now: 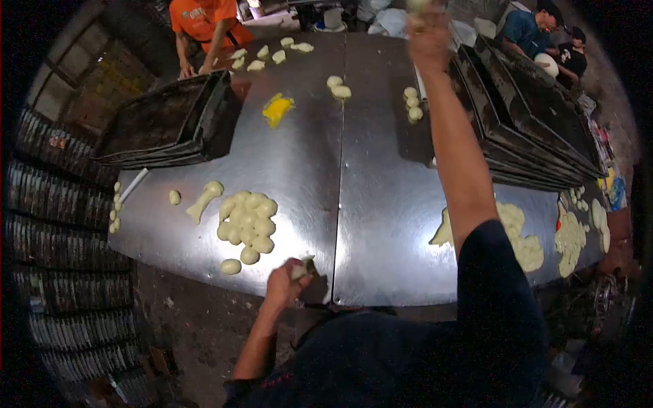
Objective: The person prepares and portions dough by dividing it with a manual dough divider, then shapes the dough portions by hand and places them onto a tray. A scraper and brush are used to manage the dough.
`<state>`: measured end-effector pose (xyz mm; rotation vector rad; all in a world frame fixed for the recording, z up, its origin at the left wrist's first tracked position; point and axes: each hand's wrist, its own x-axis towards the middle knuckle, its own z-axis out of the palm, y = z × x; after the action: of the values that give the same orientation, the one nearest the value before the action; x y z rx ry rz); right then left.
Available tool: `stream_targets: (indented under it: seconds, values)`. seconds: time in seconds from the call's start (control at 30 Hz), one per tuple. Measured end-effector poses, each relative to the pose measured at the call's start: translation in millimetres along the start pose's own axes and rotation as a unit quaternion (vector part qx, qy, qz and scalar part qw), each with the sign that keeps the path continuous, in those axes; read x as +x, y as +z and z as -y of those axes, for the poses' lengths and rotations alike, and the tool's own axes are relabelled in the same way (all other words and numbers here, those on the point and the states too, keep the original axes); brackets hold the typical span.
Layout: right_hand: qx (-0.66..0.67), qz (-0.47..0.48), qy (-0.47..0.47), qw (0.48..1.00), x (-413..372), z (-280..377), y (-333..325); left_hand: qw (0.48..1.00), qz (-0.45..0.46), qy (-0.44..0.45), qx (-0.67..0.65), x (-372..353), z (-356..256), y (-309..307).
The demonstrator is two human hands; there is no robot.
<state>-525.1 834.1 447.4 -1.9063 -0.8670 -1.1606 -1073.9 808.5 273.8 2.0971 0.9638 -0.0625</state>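
My left hand [284, 284] is closed at the table's front edge around a pale lump that looks like a piece of dough [299, 272], partly hidden by the fingers. Far across the table, my right hand [430, 47] is raised and blurred by motion. A pale lump of dough [417, 5] shows at its fingertips, cut off by the frame's top. A cluster of rounded dough balls [246, 219] lies left of my left hand, with a single ball [230, 266] beside it. Under my right arm is a flat spread of dough [520, 238].
Stacked dark trays stand left [156, 122] and right [524, 115] on the metal table [381, 204]. A yellow smear [277, 109] and more dough balls [338, 87] lie farther back. A person in orange [204, 27] works at the far left; two people stand far right.
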Motion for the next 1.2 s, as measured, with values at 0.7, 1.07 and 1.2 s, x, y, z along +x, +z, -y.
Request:
stream_targets:
  seconds: [0.7,1.07,1.2]
  values:
    - [0.306,0.324,0.012,0.895,-225,119,-274,0.884,-0.069,0.104,-0.451,8,-129,-86]
    - [0.126,0.401,0.074,0.905,-408,89,-292,0.921,-0.329,0.030,0.206,12,-5,123]
    - [0.067,0.474,-0.110,0.871,-380,70,-176,0.902,-0.287,0.092,0.310,85,28,101]
